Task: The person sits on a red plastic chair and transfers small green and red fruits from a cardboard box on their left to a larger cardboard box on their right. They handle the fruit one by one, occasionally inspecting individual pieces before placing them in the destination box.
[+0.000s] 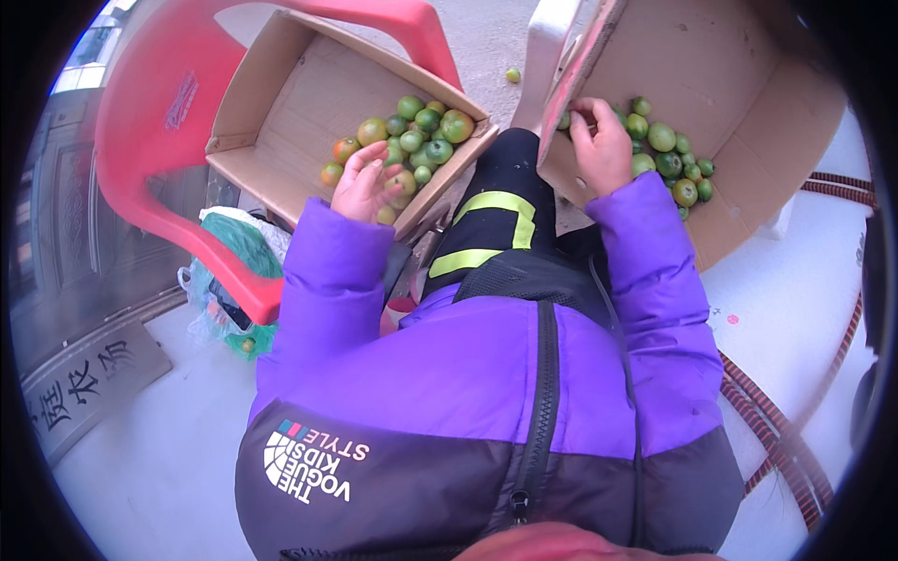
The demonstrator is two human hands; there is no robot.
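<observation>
Two cardboard boxes of green tomatoes stand before me. Above the near corner of the left cardboard box point(256, 172) is my left hand point(365, 184), fingers apart and curled, close to green and orange-tinged tomatoes point(411, 140); nothing shows in it. My right hand point(601, 147) reaches over the near side of the right cardboard box point(744, 126), beside a smaller heap of green tomatoes point(661, 137). Its thumb and forefinger are close together by the box wall, and the other fingers are partly hidden, so whether it holds a tomato cannot be told.
A red plastic chair point(130, 133) holds the left box. One tomato point(513, 75) lies on the ground between the boxes. Green and clear plastic bags point(242, 245) sit at the left. A striped hose point(772, 435) curves along the right, and a lettered board point(91, 382) lies lower left.
</observation>
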